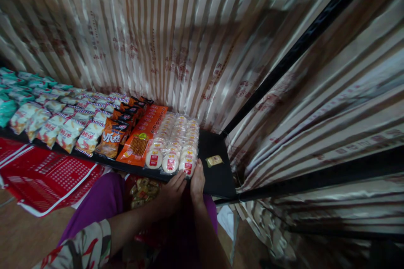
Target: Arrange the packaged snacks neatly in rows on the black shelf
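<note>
The round white packets (171, 164) are marked with red labels; the large packet (140, 136) is coloured orange, the small packets (111, 136) orange and black. The white bags (70, 132) are edged with stripes. The shelf (211, 143) is coloured black, the basket (63, 172) red, the trousers (96, 201) purple, the leftmost bags (6, 109) teal. The curtain (164, 21) is striped beige and brown.

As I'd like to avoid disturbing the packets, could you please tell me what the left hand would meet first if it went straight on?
The left hand would probably first meet the rightmost front round packet; its fingertips look right at the lower edge, though exact contact is unclear.
</note>
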`<control>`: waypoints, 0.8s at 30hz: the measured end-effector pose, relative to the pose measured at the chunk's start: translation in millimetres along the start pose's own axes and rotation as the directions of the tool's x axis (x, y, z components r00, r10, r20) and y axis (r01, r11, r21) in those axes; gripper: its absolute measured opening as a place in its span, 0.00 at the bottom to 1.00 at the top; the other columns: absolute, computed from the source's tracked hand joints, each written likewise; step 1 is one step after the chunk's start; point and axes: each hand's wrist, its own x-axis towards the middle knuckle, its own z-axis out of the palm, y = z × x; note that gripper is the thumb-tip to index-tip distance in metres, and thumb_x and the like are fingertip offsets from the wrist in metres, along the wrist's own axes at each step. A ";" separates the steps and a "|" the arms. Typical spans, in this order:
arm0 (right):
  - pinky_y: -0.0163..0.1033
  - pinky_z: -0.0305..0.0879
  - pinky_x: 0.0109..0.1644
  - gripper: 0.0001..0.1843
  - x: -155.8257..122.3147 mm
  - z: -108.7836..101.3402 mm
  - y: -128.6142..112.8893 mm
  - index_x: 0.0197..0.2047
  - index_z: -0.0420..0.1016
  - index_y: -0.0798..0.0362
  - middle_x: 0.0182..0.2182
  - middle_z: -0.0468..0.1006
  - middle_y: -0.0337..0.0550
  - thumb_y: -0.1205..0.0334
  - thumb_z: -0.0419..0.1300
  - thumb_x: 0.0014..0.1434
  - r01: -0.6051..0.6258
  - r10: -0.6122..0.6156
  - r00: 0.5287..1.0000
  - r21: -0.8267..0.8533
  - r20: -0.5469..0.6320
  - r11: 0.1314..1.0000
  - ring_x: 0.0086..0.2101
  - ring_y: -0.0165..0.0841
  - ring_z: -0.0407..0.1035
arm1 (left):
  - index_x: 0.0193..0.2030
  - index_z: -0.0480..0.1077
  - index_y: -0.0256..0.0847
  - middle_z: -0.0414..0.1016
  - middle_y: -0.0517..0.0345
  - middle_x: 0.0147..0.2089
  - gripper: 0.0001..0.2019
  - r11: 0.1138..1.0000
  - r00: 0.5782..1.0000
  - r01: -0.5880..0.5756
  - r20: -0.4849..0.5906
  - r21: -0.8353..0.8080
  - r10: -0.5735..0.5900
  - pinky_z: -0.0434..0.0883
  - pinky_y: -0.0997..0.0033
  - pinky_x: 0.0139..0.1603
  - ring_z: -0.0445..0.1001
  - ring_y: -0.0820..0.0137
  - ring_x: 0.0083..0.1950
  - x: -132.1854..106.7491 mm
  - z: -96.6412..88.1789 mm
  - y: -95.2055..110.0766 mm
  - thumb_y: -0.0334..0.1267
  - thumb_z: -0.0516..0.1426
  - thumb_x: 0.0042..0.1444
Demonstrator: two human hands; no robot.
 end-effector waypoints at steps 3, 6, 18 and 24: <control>0.43 0.53 0.62 0.39 1.4 -0.4 4.7 0.63 0.60 0.60 0.60 0.64 0.53 0.40 0.38 0.61 0.013 -0.013 1.000 0.007 0.002 1.000 0.59 0.38 0.59 | 0.62 0.56 0.25 0.55 0.33 0.66 0.24 1.000 1.000 -0.017 -0.011 0.013 0.017 0.60 0.50 0.65 0.43 0.55 0.71 3.4 -3.9 -3.0 0.27 0.47 0.58; 0.43 0.54 0.61 0.37 1.8 0.1 8.1 0.62 0.62 0.56 0.58 0.68 0.50 0.40 0.38 0.61 0.039 -0.039 0.999 -0.016 -0.001 0.999 0.57 0.37 0.61 | 0.61 0.56 0.23 0.56 0.31 0.65 0.24 0.999 1.000 -0.013 -0.017 0.042 0.014 0.59 0.51 0.66 0.42 0.54 0.71 5.3 -6.8 -3.1 0.27 0.47 0.58; 0.47 0.50 0.64 0.38 1.9 2.1 8.9 0.63 0.59 0.60 0.61 0.62 0.55 0.42 0.41 0.59 0.013 -0.012 1.000 -0.159 0.009 0.987 0.60 0.41 0.57 | 0.62 0.54 0.22 0.54 0.32 0.67 0.25 0.999 1.000 -0.013 0.004 0.032 0.013 0.58 0.52 0.67 0.40 0.55 0.71 5.7 -9.8 -4.1 0.27 0.47 0.57; 0.48 0.53 0.62 0.35 1.9 6.4 14.3 0.62 0.60 0.60 0.59 0.65 0.55 0.49 0.44 0.58 0.137 -0.145 0.989 -0.266 -0.010 0.954 0.58 0.41 0.59 | 0.65 0.50 0.23 0.51 0.32 0.68 0.29 1.000 1.000 0.007 0.007 0.016 -0.007 0.58 0.51 0.66 0.40 0.56 0.71 6.7 -2.5 -4.7 0.27 0.47 0.55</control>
